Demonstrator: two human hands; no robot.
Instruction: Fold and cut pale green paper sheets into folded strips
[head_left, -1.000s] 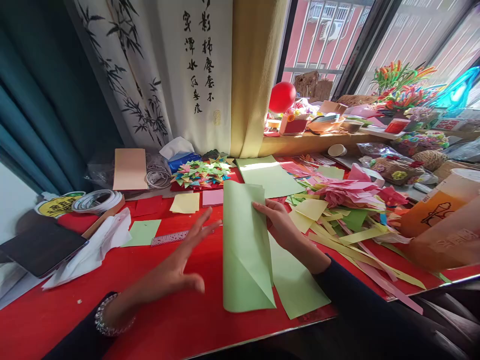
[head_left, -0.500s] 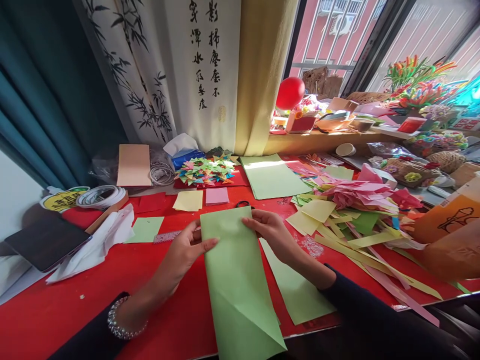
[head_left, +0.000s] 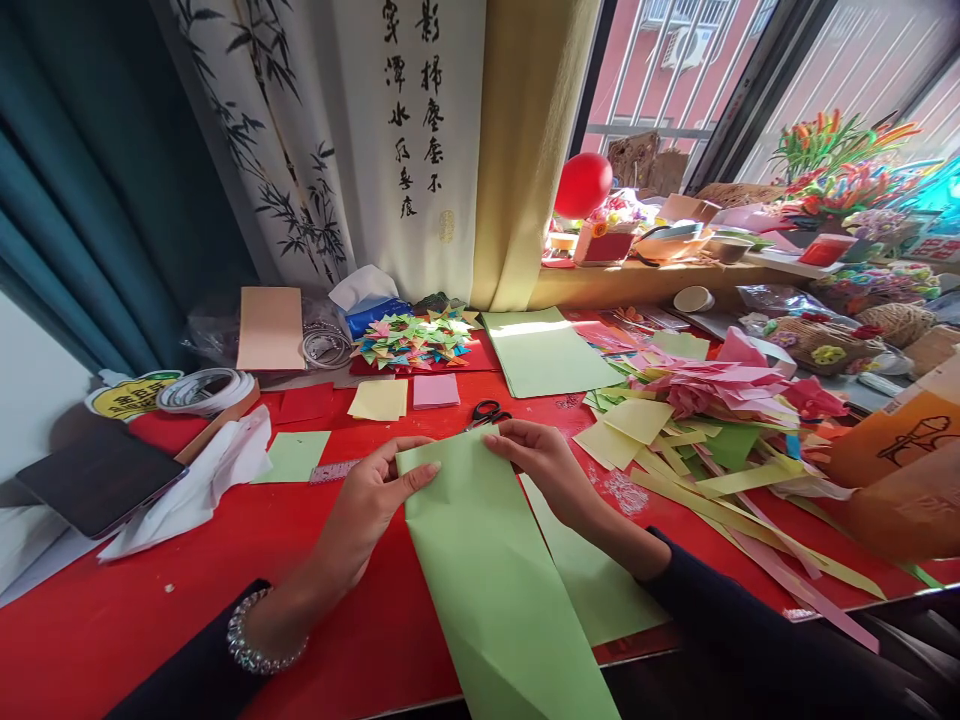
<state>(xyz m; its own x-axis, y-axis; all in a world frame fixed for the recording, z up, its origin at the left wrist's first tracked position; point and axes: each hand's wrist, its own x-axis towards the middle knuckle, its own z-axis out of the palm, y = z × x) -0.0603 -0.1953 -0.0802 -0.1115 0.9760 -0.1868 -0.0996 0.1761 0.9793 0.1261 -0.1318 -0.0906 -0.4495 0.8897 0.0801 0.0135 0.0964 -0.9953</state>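
Observation:
A long sheet of light green paper (head_left: pixel 491 560) slants toward me, its near end running out of the bottom of the view. My left hand (head_left: pixel 375 500) pinches its far left corner, thumb on top and fingers behind. At the far right corner my right hand (head_left: pixel 544 465) grips the same paper between thumb and fingers. Under it and to the right lies another green sheet (head_left: pixel 607 590) on the red tabletop (head_left: pixel 330 620). Just beyond the paper's far edge are black-handled scissors (head_left: pixel 487 412), their blades partly hidden.
Yellow squares (head_left: pixel 379 399), pink squares (head_left: pixel 436 391) and a ruler (head_left: pixel 334 470) lie behind my left hand. A green paper stack (head_left: pixel 551 350) sits at the back. Paper strips and scraps (head_left: pixel 727 400) heap up on the right. A dark flat object (head_left: pixel 97 480) rests at left.
The far edge of the green paper has dipped slightly toward me and its near end has swung right. More of the scissors now shows. Both hands keep their hold.

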